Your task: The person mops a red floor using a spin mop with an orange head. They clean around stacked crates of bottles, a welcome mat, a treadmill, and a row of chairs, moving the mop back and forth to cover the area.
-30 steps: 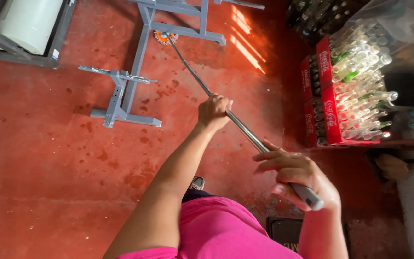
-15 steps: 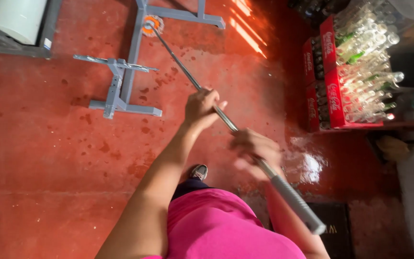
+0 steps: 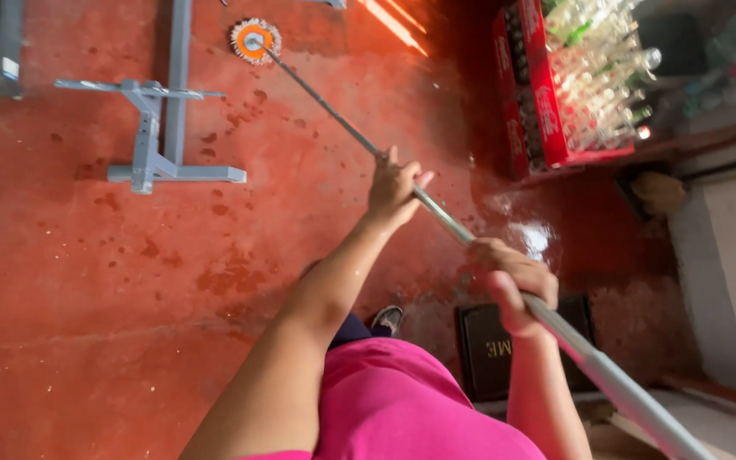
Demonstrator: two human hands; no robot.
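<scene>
Your left hand (image 3: 395,183) is wrapped around the mop handle (image 3: 453,226) about midway along it, fingers closed on the shaft, arm stretched out ahead of you. Your right hand (image 3: 513,281) grips the same handle nearer its upper end, fingers curled tight round it, close to your body. The handle is a grey metal pole that runs on a slant from the lower right corner of the view up to the mop head (image 3: 255,40). That head is round, orange at the centre with a pale fringe, and lies flat on the red floor (image 3: 87,281), near the top edge of the view.

The mop head sits just beside the upright bar of a grey metal frame (image 3: 159,128), whose foot rests on the floor to the left of the handle. The floor shows dark blotches and a wet, shiny patch (image 3: 530,234) near your right hand. A red crate (image 3: 547,94) of clear bottles stands at the upper right. A dark mat (image 3: 491,349) lies below your right hand. One shoe (image 3: 388,319) shows above your pink shirt (image 3: 402,400).
</scene>
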